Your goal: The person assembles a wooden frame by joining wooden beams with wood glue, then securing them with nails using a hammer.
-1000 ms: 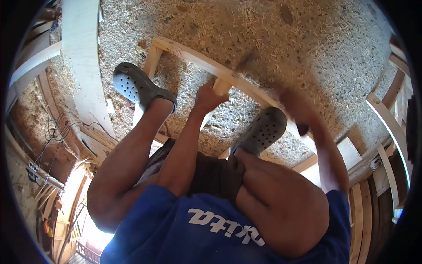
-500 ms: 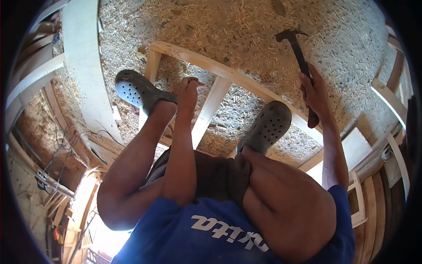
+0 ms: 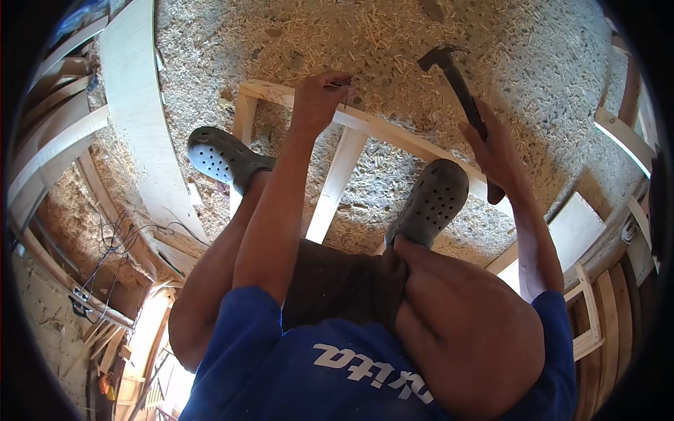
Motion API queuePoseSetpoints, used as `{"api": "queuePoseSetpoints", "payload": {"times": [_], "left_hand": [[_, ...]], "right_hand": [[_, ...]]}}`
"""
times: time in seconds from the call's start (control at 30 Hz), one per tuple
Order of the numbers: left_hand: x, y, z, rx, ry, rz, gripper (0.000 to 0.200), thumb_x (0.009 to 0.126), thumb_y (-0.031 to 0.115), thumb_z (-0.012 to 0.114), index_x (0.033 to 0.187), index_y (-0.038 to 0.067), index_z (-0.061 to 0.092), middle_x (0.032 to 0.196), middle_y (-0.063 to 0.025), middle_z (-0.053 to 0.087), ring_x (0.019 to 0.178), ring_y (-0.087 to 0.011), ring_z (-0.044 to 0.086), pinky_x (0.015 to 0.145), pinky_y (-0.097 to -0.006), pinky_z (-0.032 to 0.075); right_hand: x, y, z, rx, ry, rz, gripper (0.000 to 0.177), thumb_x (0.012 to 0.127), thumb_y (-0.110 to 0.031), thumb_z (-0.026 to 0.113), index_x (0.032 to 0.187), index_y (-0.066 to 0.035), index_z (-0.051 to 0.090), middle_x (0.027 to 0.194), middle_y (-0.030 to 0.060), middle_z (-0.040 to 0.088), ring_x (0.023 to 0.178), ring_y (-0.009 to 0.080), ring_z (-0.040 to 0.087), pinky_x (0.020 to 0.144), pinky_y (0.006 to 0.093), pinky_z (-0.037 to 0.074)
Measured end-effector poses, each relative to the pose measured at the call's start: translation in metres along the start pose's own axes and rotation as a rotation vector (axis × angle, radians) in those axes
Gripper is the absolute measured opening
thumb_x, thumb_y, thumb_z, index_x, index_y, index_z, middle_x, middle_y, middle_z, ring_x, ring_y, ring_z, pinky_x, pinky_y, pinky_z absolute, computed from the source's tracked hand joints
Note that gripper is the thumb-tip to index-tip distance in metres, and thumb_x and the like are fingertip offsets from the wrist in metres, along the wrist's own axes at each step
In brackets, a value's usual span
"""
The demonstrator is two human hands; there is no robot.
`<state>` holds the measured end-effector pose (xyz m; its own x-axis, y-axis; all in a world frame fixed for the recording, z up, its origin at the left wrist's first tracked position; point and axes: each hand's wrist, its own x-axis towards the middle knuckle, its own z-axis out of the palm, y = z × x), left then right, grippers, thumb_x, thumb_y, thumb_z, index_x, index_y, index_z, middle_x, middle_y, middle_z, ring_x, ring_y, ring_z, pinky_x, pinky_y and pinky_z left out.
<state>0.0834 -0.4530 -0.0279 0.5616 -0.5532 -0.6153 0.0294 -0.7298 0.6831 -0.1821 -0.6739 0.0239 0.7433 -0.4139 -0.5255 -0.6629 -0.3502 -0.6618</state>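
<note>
A wooden frame (image 3: 400,135) lies on the ground between and beyond my feet, with a crosspiece (image 3: 337,184) running toward me. My left hand (image 3: 319,102) is closed in a pinch above the frame's far rail; something thin and dark, perhaps a nail, shows at its fingertips. In my right hand (image 3: 495,151) is the dark handle of a claw hammer (image 3: 460,88). The hammer's head points away from me, raised over the ground beyond the rail. My feet wear grey clogs, the left one (image 3: 221,156) near the frame's left end and the right one (image 3: 434,196) against the far rail.
Wood shavings cover the ground (image 3: 337,35). A long pale board (image 3: 137,105) lies at the left, with thin cables (image 3: 116,238) below it. A white panel (image 3: 572,228) is at the right, near curved-looking timber pieces (image 3: 625,140) along the edge.
My left hand has moved up and forward, from inside the frame to over its far rail. The hammer in my right hand has shifted slightly left.
</note>
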Motion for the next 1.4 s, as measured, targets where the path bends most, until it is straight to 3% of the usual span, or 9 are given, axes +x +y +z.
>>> {"api": "queuePoseSetpoints", "payload": {"times": [0.13,0.2,0.23,0.43,0.53,0.67,0.9,1.17,1.4], "left_hand": [[0.014,-0.021,-0.015,0.048,-0.006,-0.018,0.03,0.089,0.014,0.075,0.115,-0.001,0.074,0.094,-0.0107,0.078,0.089,-0.0154,0.073,0.081,-0.0291,0.056],[0.017,-0.03,-0.017,0.025,-0.003,0.033,0.029,0.087,0.016,0.076,0.111,-0.001,0.076,0.091,-0.0122,0.078,0.084,-0.0171,0.074,0.078,-0.03,0.057],[0.018,-0.034,-0.018,-0.001,0.0,0.087,0.028,0.085,0.018,0.077,0.107,0.0,0.077,0.087,-0.0138,0.078,0.078,-0.0188,0.074,0.074,-0.0309,0.057],[0.011,-0.017,-0.03,0.285,-0.097,0.009,0.032,0.086,0.024,0.078,0.105,-0.001,0.076,0.089,-0.015,0.077,0.083,-0.0221,0.075,0.078,-0.0323,0.057],[0.018,-0.041,-0.024,0.209,-0.059,0.138,0.033,0.085,0.026,0.08,0.104,-0.001,0.076,0.093,-0.0158,0.077,0.087,-0.0241,0.075,0.079,-0.0331,0.057],[0.016,-0.036,-0.027,0.174,-0.092,0.071,0.034,0.086,0.028,0.08,0.105,-0.001,0.076,0.096,-0.0165,0.076,0.089,-0.024,0.074,0.079,-0.0334,0.057],[0.007,-0.018,-0.016,0.131,-0.141,0.096,0.031,0.089,0.03,0.077,0.106,0.004,0.078,0.097,-0.0129,0.077,0.088,-0.0202,0.072,0.079,-0.0342,0.056],[0.008,-0.013,0.006,0.217,-0.189,0.056,0.031,0.088,0.034,0.076,0.101,0.006,0.08,0.087,-0.0153,0.076,0.082,-0.0238,0.072,0.077,-0.0367,0.056],[0.013,-0.018,0.009,0.293,-0.153,0.06,0.028,0.085,0.035,0.078,0.096,0.009,0.082,0.077,-0.0148,0.073,0.07,-0.0266,0.07,0.07,-0.04,0.054]], "right_hand": [[-0.018,-0.012,0.007,-0.084,-0.094,-0.262,0.056,0.099,-0.019,0.06,0.152,-0.016,0.042,0.078,0.0108,0.062,0.06,0.026,0.063,0.054,0.0416,0.052],[-0.021,-0.035,0.013,-0.398,-0.386,-0.606,0.065,0.096,-0.013,0.059,0.156,-0.024,0.036,0.088,0.0114,0.061,0.063,0.0299,0.065,0.056,0.0444,0.054],[-0.023,-0.035,0.029,-0.381,-0.332,-0.753,0.071,0.094,-0.011,0.058,0.158,-0.025,0.031,0.089,0.0111,0.056,0.06,0.0274,0.065,0.052,0.0409,0.055],[-0.004,-0.064,0.062,-0.498,-0.484,-0.561,0.07,0.095,-0.007,0.056,0.158,-0.02,0.029,0.088,0.0146,0.06,0.059,0.0279,0.065,0.048,0.0395,0.054],[-0.014,-0.063,0.055,-0.386,-0.411,-0.746,0.068,0.094,-0.005,0.057,0.156,-0.018,0.033,0.087,0.0168,0.062,0.062,0.0297,0.067,0.051,0.042,0.054],[-0.011,-0.054,0.061,-0.471,-0.463,-0.506,0.067,0.094,-0.008,0.058,0.156,-0.019,0.034,0.086,0.0169,0.062,0.065,0.032,0.068,0.055,0.0442,0.054],[-0.035,-0.04,0.047,-0.277,-0.472,-0.543,0.06,0.095,-0.016,0.061,0.152,-0.017,0.041,0.087,0.0164,0.064,0.066,0.0354,0.067,0.058,0.0481,0.054],[-0.027,-0.016,-0.001,-0.174,-0.361,-0.263,0.056,0.099,-0.019,0.061,0.152,-0.016,0.043,0.098,0.0189,0.07,0.076,0.0394,0.07,0.067,0.0484,0.058],[0.019,-0.021,-0.031,-0.043,-0.198,-0.18,0.046,0.099,-0.014,0.059,0.143,-0.006,0.048,0.082,0.0193,0.065,0.069,0.0368,0.067,0.065,0.0485,0.051]]}}
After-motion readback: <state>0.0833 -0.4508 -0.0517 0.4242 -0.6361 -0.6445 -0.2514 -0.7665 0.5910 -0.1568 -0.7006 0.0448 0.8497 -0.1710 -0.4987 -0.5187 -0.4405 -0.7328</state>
